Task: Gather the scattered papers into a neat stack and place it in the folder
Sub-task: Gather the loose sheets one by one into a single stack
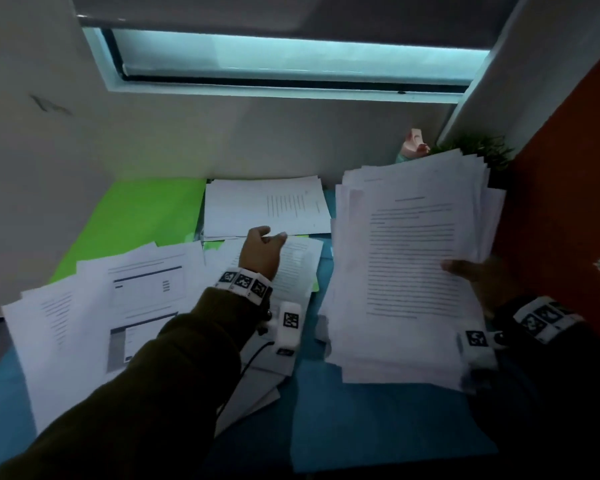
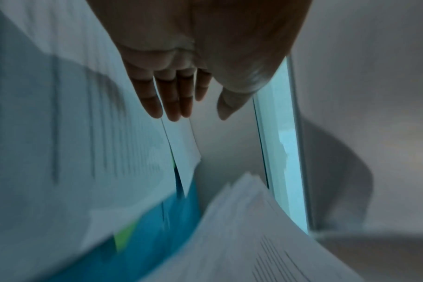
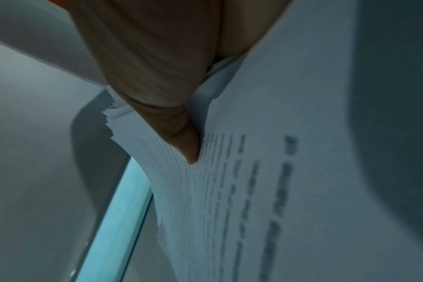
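Note:
My right hand (image 1: pixel 471 271) grips a thick, uneven stack of printed papers (image 1: pixel 409 271) at its right edge and holds it tilted above the blue table; the thumb (image 3: pixel 188 150) presses on the top sheet (image 3: pixel 266 171). My left hand (image 1: pixel 262 245) hovers with straight fingers (image 2: pixel 172 99) over loose sheets (image 1: pixel 291 265) in the middle, holding nothing. More papers (image 1: pixel 264 206) lie at the back and a spread of sheets (image 1: pixel 101 317) lies at the left. The green folder (image 1: pixel 136 220) lies open at the back left, partly covered by sheets.
A white wall and a window (image 1: pixel 291 60) stand behind the blue table (image 1: pixel 378 420). A small green plant (image 1: pixel 482 150) and a pink object (image 1: pixel 414 142) sit in the back right corner. A red-orange wall (image 1: pixel 568 202) borders the right side.

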`<state>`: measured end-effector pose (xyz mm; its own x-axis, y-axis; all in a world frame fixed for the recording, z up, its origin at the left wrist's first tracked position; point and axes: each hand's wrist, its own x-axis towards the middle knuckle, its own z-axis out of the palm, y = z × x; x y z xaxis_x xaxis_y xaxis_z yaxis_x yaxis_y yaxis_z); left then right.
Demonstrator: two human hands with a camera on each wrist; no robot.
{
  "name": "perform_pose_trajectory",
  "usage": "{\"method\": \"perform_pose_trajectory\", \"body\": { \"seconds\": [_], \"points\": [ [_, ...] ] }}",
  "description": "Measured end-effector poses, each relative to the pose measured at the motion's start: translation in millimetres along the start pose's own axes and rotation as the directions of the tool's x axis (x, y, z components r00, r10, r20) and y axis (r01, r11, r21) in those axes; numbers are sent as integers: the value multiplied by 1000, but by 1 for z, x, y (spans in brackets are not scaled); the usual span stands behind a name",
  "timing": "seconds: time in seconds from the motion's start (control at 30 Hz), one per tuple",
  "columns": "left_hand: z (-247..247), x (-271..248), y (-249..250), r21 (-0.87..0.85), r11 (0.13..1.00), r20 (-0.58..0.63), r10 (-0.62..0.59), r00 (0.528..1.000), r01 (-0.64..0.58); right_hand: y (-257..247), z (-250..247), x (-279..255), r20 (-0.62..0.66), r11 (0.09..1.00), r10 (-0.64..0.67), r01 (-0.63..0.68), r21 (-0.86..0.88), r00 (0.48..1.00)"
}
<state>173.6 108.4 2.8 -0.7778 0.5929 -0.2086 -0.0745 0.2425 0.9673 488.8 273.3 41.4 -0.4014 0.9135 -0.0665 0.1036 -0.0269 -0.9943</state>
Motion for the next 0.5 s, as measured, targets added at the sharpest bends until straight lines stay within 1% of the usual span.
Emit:
{"method": "perform_pose_trajectory", "body": {
  "seconds": [0.07,0.1,0.2,0.27,0.33,0.37,0.4,0.43,0.5],
  "points": [
    [-24,2,-6,-67,997,-56,-36,998,32,-10,10,4,66,999,-24,23,22,998],
    [-35,1,-8,-93,995,-66,-50,997,43,-13,18,5,106,1000,-12,10,21,994],
    [-62,-7,-16,-86,996,-77,-37,996,30,-14,52,8,209,1000,17,-21,15,978],
    [-84,-16,-16,49,998,-107,31,994,-26,-9,82,7,279,998,43,-51,21,959],
    [-110,-25,-15,251,966,-170,110,979,-65,2,113,4,326,993,92,-111,40,941],
    [-123,-28,-15,331,942,-214,137,967,-60,7,128,1,351,991,112,-132,33,930],
    [-137,-30,-16,390,920,-274,143,951,-26,11,143,-2,374,989,133,-150,16,918],
    [-150,-33,-16,432,901,-345,130,930,35,13,156,-6,394,986,151,-166,4,907],
    [-178,-35,-19,486,853,-478,77,875,191,19,178,-9,411,984,168,-178,-14,896]
  ]
}}
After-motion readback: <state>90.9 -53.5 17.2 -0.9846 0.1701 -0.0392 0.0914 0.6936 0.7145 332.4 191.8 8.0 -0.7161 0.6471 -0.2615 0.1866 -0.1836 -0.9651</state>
